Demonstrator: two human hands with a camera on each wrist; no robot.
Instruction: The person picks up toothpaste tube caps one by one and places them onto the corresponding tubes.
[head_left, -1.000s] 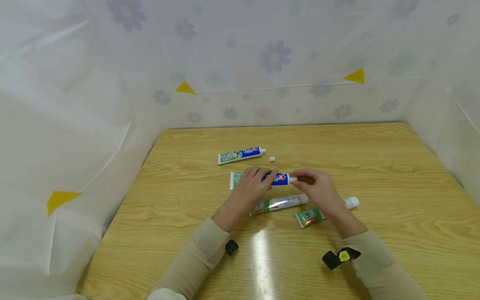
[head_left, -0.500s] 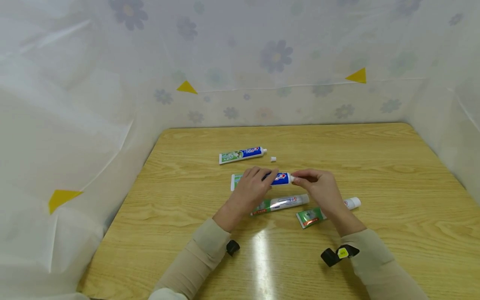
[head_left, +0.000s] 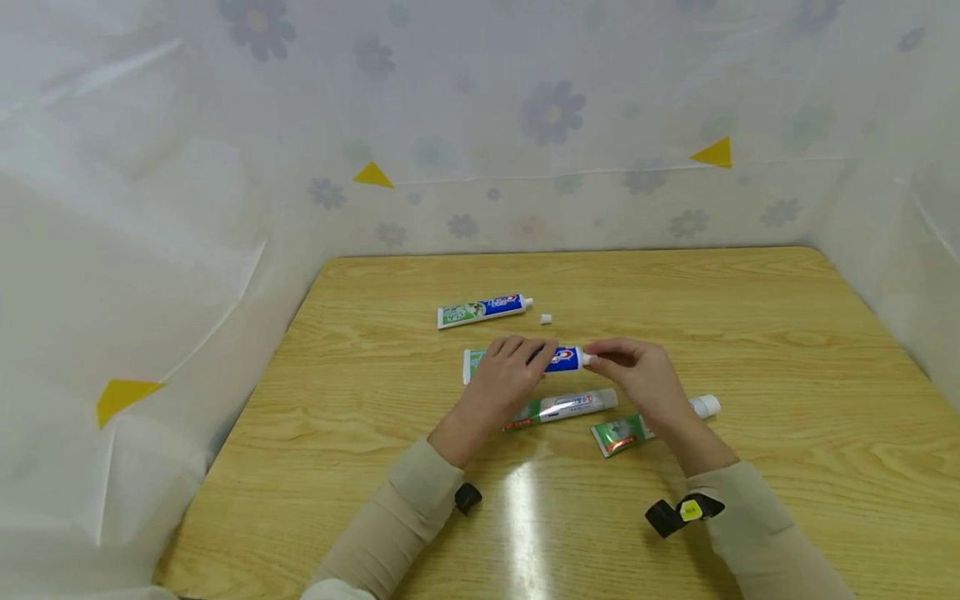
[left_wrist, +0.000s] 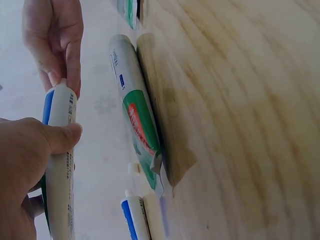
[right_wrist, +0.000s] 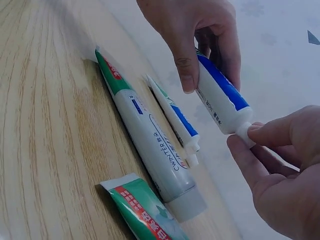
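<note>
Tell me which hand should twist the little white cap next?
Probably the right hand: it pinches the white cap on the toothpaste tube. The left hand grips the tube's body, away from the cap.

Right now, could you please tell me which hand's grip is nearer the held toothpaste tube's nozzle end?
Right: the right grip pinches the nozzle end itself, while the left grip holds the tube body, farther back.
</note>
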